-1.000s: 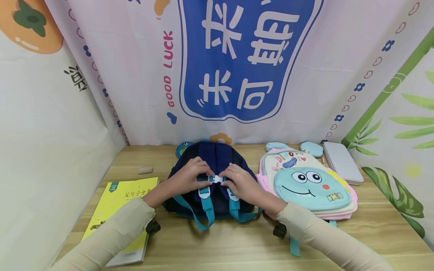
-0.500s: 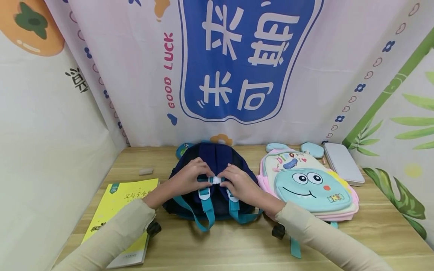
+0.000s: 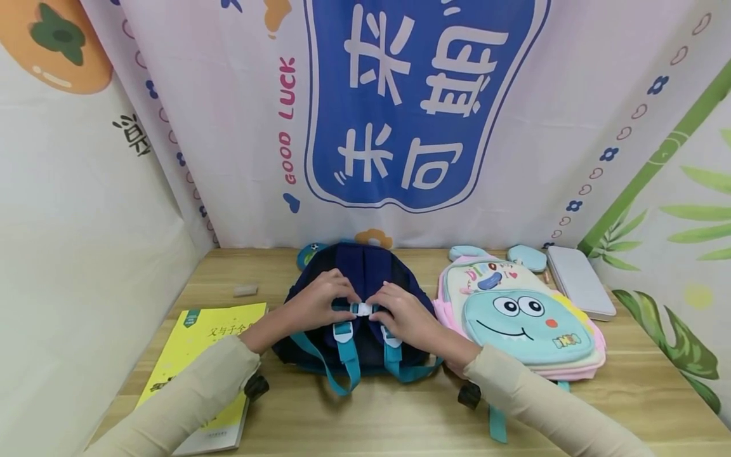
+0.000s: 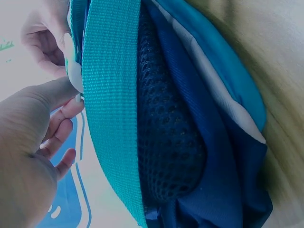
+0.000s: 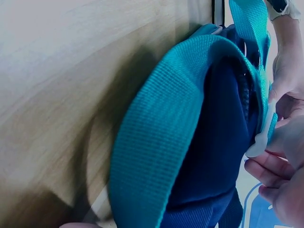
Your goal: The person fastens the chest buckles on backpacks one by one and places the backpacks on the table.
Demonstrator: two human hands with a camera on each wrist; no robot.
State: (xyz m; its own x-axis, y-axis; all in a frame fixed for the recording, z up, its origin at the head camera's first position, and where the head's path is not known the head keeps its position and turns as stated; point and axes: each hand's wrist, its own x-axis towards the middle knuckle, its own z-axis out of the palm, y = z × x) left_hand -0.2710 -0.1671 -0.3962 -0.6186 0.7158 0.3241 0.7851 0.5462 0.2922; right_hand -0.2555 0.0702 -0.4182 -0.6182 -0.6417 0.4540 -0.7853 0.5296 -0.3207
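Note:
A navy backpack point(image 3: 374, 263) lies on the table with its teal straps point(image 3: 349, 358) towards me. Across its middle sits a white plastic buckle point(image 3: 363, 309) on short teal webbing. My left hand point(image 3: 324, 302) pinches the left end of the buckle between thumb and fingers. From the other side, my right hand point(image 3: 404, 312) pinches the right end. Both wrist views show the thumbs and fingertips close around the buckle strap, beside the wide teal webbing point(image 4: 110, 95). The fingers partly hide the buckle, and whether its halves are fully joined I cannot tell.
A yellow book point(image 3: 197, 349) lies at the left, with a small grey block point(image 3: 245, 290) behind it. At the right is a pink and mint backpack point(image 3: 525, 324) with a cartoon face. A white case point(image 3: 581, 282) and a mint pouch point(image 3: 527, 258) lie at the back right.
Both hands stay at the buckle with only slight finger movement. Dark gaps seen in the buckle one second ago show less now. The head view has tilted a little.

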